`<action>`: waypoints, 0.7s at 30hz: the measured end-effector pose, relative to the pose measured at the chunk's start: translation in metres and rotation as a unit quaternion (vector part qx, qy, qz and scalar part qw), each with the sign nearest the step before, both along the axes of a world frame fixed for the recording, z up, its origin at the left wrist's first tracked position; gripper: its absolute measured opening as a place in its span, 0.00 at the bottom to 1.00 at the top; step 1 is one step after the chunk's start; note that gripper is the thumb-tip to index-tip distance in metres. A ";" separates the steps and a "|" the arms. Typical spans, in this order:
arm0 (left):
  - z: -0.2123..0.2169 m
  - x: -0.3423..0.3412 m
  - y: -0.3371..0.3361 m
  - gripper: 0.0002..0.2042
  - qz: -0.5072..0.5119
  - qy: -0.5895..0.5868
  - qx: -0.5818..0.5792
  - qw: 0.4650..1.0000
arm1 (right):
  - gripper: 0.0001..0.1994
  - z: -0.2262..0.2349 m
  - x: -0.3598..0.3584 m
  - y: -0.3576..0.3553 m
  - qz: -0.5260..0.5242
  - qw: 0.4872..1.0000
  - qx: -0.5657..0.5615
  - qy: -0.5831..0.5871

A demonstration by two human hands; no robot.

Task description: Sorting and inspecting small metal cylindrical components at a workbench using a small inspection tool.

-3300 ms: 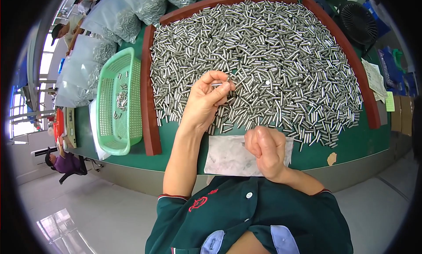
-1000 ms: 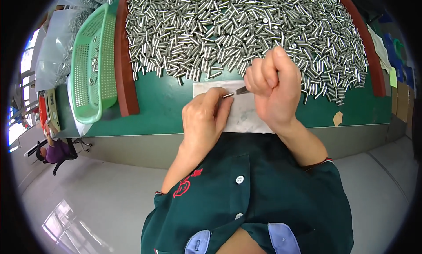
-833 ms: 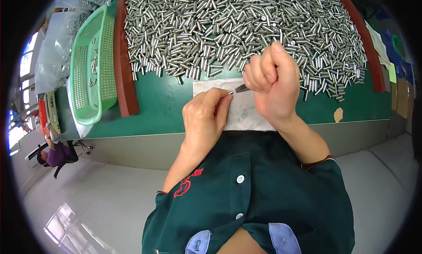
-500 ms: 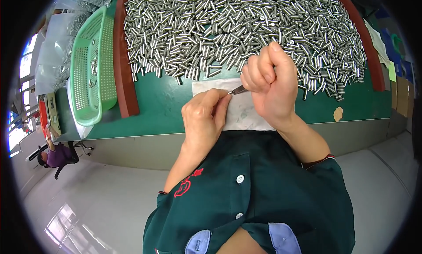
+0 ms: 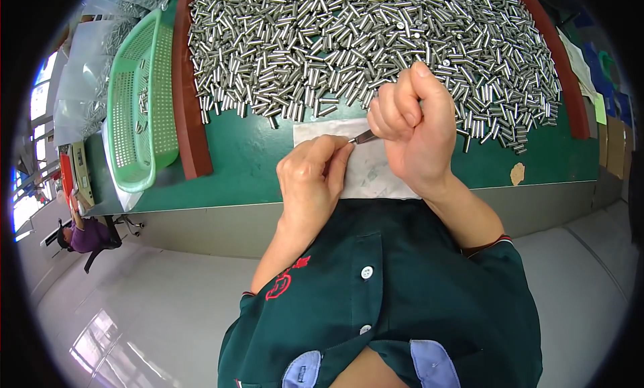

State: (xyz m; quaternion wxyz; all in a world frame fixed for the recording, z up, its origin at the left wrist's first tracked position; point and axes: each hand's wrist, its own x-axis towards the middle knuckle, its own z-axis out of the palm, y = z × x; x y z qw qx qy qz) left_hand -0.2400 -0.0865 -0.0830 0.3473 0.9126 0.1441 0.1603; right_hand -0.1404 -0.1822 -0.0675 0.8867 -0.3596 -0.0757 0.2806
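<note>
Thumb and fingers of my left hand are pinched together on a small metal pin, of which only a bright end shows. Closed in a fist, my right hand grips a slim dark metal tool that narrows toward the pin. Its tip meets or nearly meets the pin's end; its handle is hidden in the fist, so I cannot tell its exact kind. Both hands are over a whitish cloth or sheet at the table's near edge. Beyond them spreads a large heap of short shiny metal pins.
Red-brown rails border the heap on a green table. To the left stands a long green perforated basket with a few pins, beside clear plastic bags of metal parts. Another person in purple sits far left.
</note>
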 end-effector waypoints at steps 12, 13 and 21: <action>0.001 0.001 -0.001 0.05 0.010 0.004 -0.030 0.999 | 0.20 -0.001 -0.004 0.003 -0.008 0.999 -0.024 -0.029; 0.000 0.001 -0.001 0.05 0.009 0.005 -0.033 0.999 | 0.20 0.000 -0.005 0.004 -0.019 0.998 -0.036 -0.047; 0.002 0.002 0.002 0.05 0.007 0.007 -0.028 1.000 | 0.19 0.003 -0.018 0.011 -0.042 0.989 -0.072 -0.125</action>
